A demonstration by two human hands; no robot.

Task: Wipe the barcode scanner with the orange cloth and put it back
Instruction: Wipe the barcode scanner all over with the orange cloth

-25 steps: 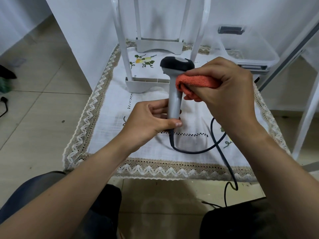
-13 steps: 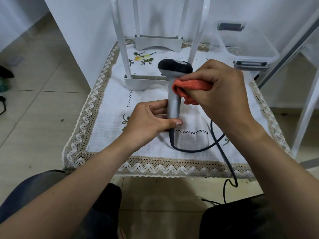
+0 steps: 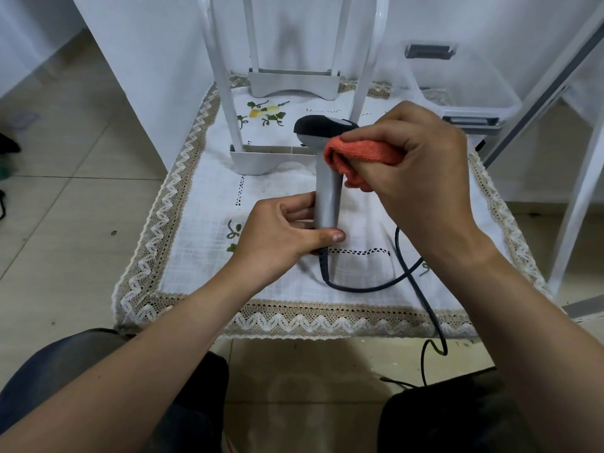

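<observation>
A white embroidered cloth with a lace zigzag border covers the low surface in front of the person; its near edge runs across the middle of the view and its far edge meets the wall. White frame legs with flat feet stand on the far half of it, and a clear plastic bin sits at its far right corner.

The right hand is over the right-centre of the cloth, its fingers curled shut around a bunched orange cloth. The bundle is pressed against the neck of the barcode scanner, just under its dark head, which points toward the far edge.

The left hand grips the lower end of the scanner's grey handle: the thumb lies across the near side of the base, and the other fingers wrap the left side, closed on it. The scanner is upright over the middle of the cloth, tilted slightly.

A dark cable leaves the base of the handle, loops across the cloth toward the right, and drops over the near edge to the tiled floor.
</observation>
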